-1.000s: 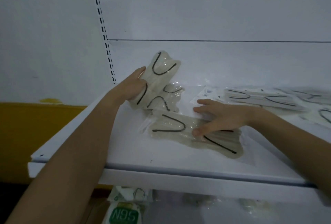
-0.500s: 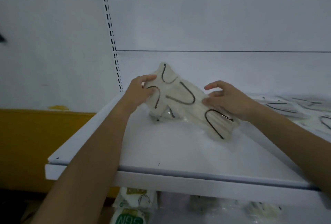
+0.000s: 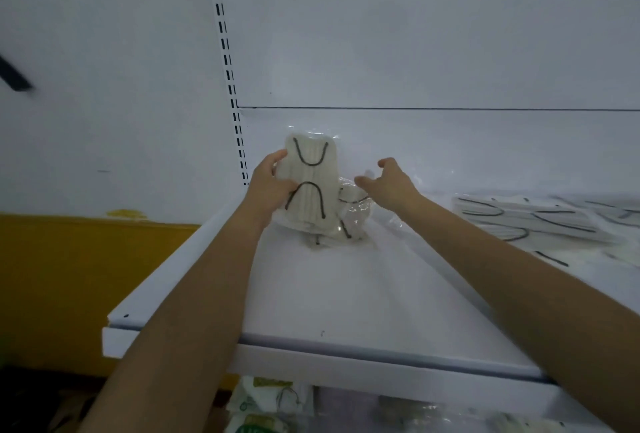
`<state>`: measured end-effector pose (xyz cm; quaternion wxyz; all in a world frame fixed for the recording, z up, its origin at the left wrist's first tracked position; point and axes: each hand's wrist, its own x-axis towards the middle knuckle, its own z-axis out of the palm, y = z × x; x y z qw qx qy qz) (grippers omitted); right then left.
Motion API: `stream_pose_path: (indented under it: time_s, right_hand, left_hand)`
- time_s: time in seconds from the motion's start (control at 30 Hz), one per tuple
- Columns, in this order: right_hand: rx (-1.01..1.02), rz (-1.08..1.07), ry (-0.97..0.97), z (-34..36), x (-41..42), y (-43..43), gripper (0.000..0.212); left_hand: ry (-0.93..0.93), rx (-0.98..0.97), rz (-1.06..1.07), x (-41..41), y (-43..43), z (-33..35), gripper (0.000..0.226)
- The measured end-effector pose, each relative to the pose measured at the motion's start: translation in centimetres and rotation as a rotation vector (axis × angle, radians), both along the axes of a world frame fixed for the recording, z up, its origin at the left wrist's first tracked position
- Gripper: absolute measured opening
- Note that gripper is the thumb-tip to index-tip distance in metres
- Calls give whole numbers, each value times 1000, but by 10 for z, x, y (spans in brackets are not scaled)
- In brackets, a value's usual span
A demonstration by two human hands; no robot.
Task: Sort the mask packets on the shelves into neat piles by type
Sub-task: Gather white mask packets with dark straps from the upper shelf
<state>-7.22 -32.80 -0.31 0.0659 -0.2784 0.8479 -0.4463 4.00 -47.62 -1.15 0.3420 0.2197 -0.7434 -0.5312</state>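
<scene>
A white shelf (image 3: 346, 294) stands against a white wall (image 3: 415, 34). At centre frame the left hand (image 3: 268, 187) grips an upright clear packet (image 3: 313, 176) of beige masks. The right hand (image 3: 391, 183) hovers beside it, fingers loose. Other packets (image 3: 526, 221) lie at right.

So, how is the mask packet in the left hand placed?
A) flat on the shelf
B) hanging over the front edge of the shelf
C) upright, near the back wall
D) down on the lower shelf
C: the left hand grips the mask packet standing on end at the back of the shelf, one ear loop above the other.
</scene>
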Motion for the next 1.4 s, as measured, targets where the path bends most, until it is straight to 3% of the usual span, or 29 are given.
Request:
stream_pose_path:
  time_s: [0.1, 0.17, 0.3, 0.43, 0.6, 0.7, 0.83, 0.93, 1.03, 1.1, 1.17, 1.27, 1.4]
  right_hand:
    - [394, 24, 130, -8, 2, 9, 79]
    - [463, 52, 145, -15, 3, 7, 75]
    - [228, 222, 54, -23, 6, 0, 68]
    - [-64, 284, 12, -23, 15, -3, 68]
    - [-474, 282, -38, -12, 23, -1, 66]
    - [-609, 288, -70, -6, 25, 1, 65]
    - [-711, 288, -276, -2, 24, 2, 62]
    - [-514, 200, -226, -4, 17, 5, 54]
    - [140, 94, 69, -20, 15, 10, 71]
    - [397, 129, 169, -28, 24, 8, 88]
    - [413, 161, 212, -27, 29, 2, 86]
    - [284, 190, 111, -22, 28, -3, 75]
    - [189, 142, 124, -24, 27, 1, 68]
  left_hand:
    - [-235, -31, 48, -1, -5, -4, 67]
    - [-439, -67, 0, -2, -2, -7, 76]
    - [-484, 11, -108, -2, 1, -4, 79]
    - [-300, 192, -191, -2, 8, -1, 46]
    - [-45, 293, -110, -2, 9, 5, 40]
    - [14, 323, -141, 0, 11, 6, 34]
    - [93, 355, -185, 3, 13, 6, 30]
    - [138, 225, -36, 1, 12, 4, 30]
    - [172, 85, 159, 0, 2, -1, 31]
    - [197, 40, 291, 1, -8, -5, 34]
    - [232, 44, 379, 3, -13, -6, 37]
    - [251, 68, 432, 3, -12, -5, 43]
    - [350, 45, 447, 8, -6, -3, 76]
